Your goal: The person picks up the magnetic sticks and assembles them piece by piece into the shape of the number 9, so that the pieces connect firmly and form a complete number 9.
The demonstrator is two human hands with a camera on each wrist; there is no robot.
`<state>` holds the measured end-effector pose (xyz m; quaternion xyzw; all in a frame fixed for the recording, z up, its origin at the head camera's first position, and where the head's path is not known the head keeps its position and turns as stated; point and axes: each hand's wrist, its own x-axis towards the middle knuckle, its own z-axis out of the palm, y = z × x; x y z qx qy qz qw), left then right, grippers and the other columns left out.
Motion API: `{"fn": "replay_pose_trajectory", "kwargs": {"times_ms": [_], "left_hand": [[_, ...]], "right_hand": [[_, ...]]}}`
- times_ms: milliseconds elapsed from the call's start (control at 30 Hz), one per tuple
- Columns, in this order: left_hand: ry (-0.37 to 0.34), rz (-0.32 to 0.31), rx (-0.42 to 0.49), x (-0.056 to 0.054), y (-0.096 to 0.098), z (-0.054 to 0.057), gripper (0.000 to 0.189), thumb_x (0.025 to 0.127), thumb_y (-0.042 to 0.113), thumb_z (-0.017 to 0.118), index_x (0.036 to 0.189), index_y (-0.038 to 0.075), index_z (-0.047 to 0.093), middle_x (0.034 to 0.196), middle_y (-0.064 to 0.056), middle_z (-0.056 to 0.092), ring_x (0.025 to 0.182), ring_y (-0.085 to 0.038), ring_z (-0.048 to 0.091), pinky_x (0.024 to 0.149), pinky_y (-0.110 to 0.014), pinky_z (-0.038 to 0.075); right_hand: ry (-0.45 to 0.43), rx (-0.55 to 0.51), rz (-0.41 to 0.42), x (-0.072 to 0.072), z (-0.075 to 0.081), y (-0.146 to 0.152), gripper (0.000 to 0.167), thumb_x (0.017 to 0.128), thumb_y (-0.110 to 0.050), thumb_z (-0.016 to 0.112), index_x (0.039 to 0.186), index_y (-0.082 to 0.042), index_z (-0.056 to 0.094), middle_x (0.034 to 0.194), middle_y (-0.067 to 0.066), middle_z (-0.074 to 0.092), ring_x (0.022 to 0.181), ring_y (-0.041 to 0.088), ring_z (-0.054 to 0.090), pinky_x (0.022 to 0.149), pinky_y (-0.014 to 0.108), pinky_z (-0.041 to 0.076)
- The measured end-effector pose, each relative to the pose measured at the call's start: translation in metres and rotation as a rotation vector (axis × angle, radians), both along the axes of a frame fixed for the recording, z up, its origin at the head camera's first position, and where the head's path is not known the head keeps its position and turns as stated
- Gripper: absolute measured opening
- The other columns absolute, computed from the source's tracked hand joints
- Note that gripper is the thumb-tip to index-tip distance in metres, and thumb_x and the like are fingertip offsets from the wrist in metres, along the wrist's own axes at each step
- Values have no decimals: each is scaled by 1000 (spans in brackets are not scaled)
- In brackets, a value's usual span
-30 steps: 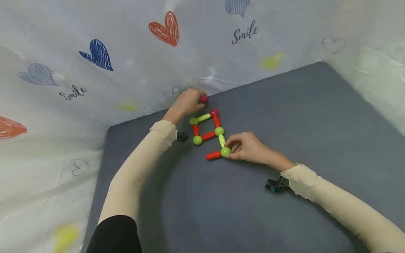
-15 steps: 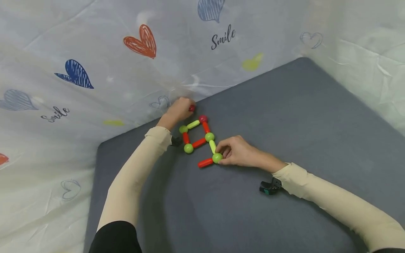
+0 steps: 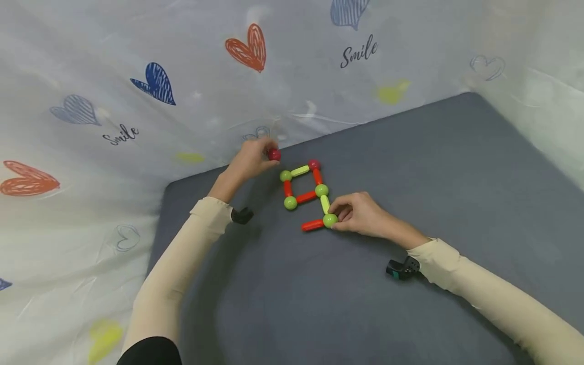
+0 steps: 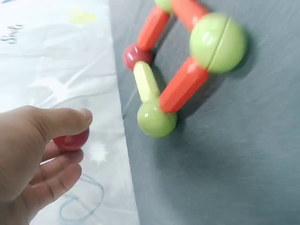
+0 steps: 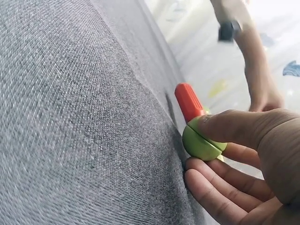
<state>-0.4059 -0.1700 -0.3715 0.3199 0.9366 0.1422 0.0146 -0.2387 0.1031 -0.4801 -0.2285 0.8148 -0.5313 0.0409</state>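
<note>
In the head view, my left hand (image 3: 250, 161) pinches a loose red ball (image 3: 274, 154) near the back edge of the grey surface. The left wrist view shows the thumb over that red ball (image 4: 72, 139), other fingers behind it. A flat figure of rods and balls lies to its right: a square with three green corners and one red ball (image 3: 314, 165). From one corner a yellow-green rod (image 3: 325, 204) runs to a green ball (image 3: 330, 220), which my right hand (image 3: 365, 217) holds between thumb and fingers. A red rod (image 5: 189, 101) sticks out from that green ball.
The grey cloth-covered surface (image 3: 365, 304) ends at a white sheet (image 3: 292, 76) printed with hearts, hung behind it and at the sides. A dark wrist device (image 3: 402, 267) sits at the right wrist, another (image 3: 242, 215) at the left.
My left hand has moved leftward with the red ball, away from the square's red corner. The right hand keeps its hold on the green ball. The head view has shifted a little.
</note>
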Motion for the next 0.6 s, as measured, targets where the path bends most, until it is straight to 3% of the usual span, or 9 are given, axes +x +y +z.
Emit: {"fn": "replay_pose_trajectory", "kwargs": {"times_ms": [100, 200, 433, 600], "left_hand": [[25, -34, 59, 17, -8, -5, 32, 85, 14, 82, 114, 5, 69, 104, -9, 64, 95, -25, 66, 80, -40, 52], [3, -52, 128, 37, -13, -16, 34, 83, 13, 84, 114, 6, 72, 103, -9, 61, 94, -25, 66, 79, -38, 55], [-98, -112, 248, 79, -8, -54, 34, 82, 14, 85, 113, 8, 75, 99, -2, 63, 91, -14, 67, 74, -30, 58], [-112, -140, 251, 99, 6, -79, 34, 83, 19, 85, 114, 10, 73, 102, 1, 64, 89, -13, 64, 73, -26, 55]], "right_hand": [[1, -1, -14, -2, -4, 8, 28, 75, -5, 87, 101, -7, 75, 89, 3, 71, 78, 16, 69, 70, 27, 58], [0, -1, -38, -3, -6, 17, 29, 75, -5, 87, 101, -6, 75, 89, 4, 71, 78, 17, 69, 69, 27, 58], [21, 5, -71, -8, -7, 34, 29, 76, -6, 88, 102, -7, 76, 89, 3, 72, 77, 16, 69, 68, 28, 58], [30, 24, -81, -11, -5, 46, 29, 76, -6, 88, 102, -7, 76, 89, 3, 73, 76, 16, 69, 67, 27, 58]]}}
